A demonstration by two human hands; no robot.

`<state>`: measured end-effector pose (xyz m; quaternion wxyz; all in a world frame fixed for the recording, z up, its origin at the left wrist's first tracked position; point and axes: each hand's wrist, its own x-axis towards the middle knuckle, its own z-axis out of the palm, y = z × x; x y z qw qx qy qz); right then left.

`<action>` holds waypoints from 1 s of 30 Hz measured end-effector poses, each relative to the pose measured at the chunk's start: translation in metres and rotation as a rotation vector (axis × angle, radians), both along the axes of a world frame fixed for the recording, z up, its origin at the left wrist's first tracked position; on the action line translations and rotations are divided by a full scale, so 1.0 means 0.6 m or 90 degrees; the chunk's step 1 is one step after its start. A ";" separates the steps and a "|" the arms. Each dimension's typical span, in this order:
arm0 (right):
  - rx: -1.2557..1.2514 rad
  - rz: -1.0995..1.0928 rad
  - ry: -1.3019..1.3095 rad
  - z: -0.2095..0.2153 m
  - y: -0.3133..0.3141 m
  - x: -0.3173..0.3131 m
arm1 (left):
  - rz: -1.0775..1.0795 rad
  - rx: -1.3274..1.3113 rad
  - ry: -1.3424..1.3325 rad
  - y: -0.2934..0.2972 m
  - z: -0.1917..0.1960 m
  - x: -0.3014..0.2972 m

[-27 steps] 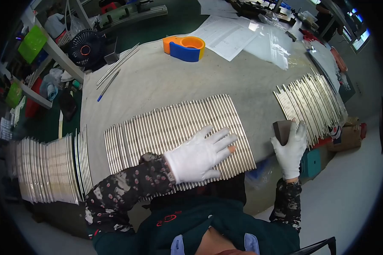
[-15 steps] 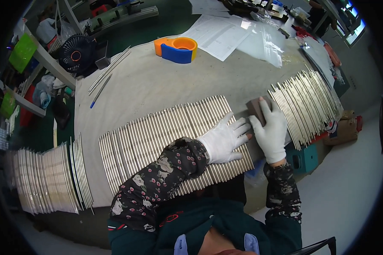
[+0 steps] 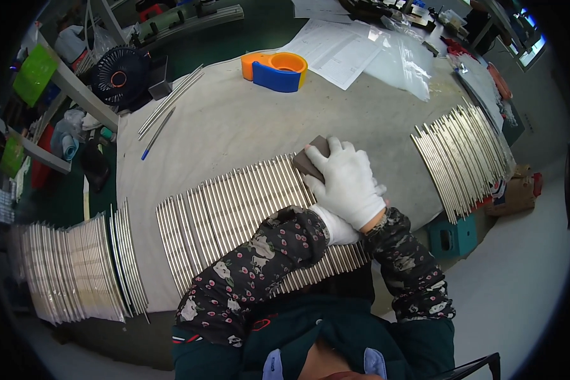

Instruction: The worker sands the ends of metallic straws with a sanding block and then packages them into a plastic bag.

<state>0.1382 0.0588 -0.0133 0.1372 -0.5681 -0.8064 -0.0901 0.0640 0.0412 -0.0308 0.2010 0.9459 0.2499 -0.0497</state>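
My right hand point(image 3: 349, 174), in a white glove, is closed on a grey-brown block point(image 3: 311, 158) that looks like a sanding sponge. The block lies against the upper ends of a wide row of thin metal rods point(image 3: 234, 209), laid side by side on the table. Crossing under the right hand, my gloved left hand point(image 3: 337, 227) rests flat on the right part of this row. Most of its fingers are hidden by the right hand; a bit of fingertip shows at the right, stretched out, holding nothing visible.
More metal rods point(image 3: 465, 161) lie in a loose bunch at the right. Wrapped rods point(image 3: 76, 269) sit at the left. Behind are an orange-blue tape dispenser point(image 3: 275, 73), papers point(image 3: 329, 54), a pen point(image 3: 158, 133), a few loose rods point(image 3: 171, 101) and a black fan point(image 3: 119, 77).
My right hand has moved left with the block, from beside the right bunch to over my left hand at the row's upper end. My left hand stays on the rods, now mostly covered.
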 end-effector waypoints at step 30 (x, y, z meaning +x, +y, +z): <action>-0.023 0.198 0.033 0.030 0.001 -0.082 | 0.091 -0.100 -0.324 -0.004 -0.080 0.001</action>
